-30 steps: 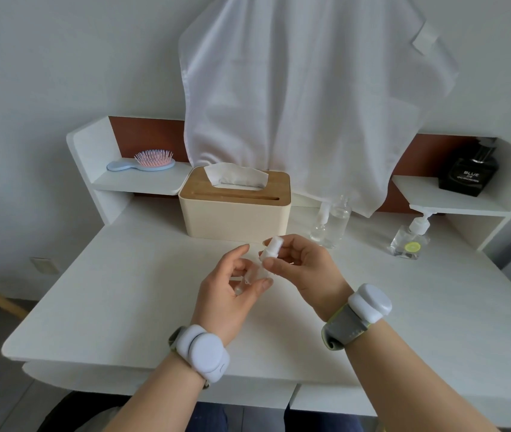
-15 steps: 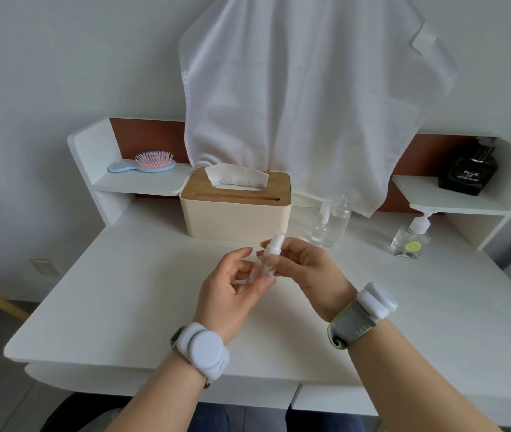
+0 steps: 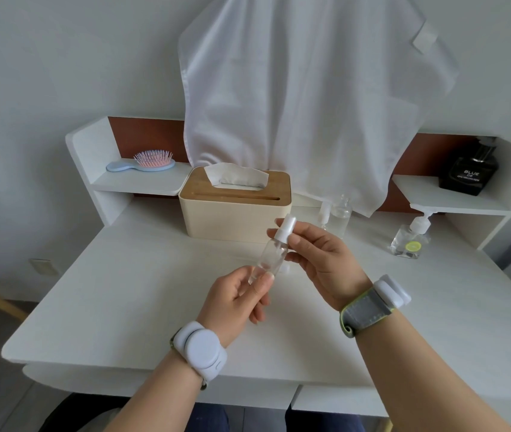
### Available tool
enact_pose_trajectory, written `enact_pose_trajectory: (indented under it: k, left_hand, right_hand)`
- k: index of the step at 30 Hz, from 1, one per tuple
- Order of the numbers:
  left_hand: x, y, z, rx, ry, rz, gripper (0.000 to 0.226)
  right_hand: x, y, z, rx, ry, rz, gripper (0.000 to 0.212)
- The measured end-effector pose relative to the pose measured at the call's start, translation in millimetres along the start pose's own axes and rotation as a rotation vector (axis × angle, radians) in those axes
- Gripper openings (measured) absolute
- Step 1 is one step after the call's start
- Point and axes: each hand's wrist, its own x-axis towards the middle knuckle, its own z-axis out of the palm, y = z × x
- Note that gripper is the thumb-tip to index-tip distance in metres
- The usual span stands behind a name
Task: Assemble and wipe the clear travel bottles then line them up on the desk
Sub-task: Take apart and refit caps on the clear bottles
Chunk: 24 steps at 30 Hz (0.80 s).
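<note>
Clear travel bottle (image 3: 269,257) hangs tilted in the air in front of the tissue box (image 3: 235,211), above the bench (image 3: 142,294), its white spray cap (image 3: 284,229) pointing up and away. Going left to right with the tissue box as landmark: a hairbrush (image 3: 145,161) lies on the shelf to the box's left; in front of the box the left hand (image 3: 235,302) pinches the bottle's lower end between thumb and fingertips, and the right hand (image 3: 319,263) has its grip closed round the neck and cap. Just right of the box stand two more clear bottles (image 3: 336,216), one uncapped as far as I can tell; further right sits a pump bottle (image 3: 410,241), and a dark perfume bottle (image 3: 468,170) stands on the shelf beyond. A white cloth (image 3: 304,98) hangs behind the box. The bottle looks light, stiff and smooth, probably slippery when bare fingers twist it, so it seems best to hold the body firmly low down and turn only the ridged cap, without squeezing the thin wall.
</note>
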Motion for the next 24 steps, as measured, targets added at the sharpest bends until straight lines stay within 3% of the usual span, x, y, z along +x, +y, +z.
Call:
enact_pose_trajectory:
  k: [8,24]
  left_hand:
    - [0,-4,-1,0.067,0.044,0.018,0.030]
    - [-1,-1,-2,0.049,0.001,0.010,0.029]
  right_hand:
    - [2,8,13,0.105,0.114,-0.020,0.030]
    - [2,-2,2,0.178,0.004,-0.005,0.034]
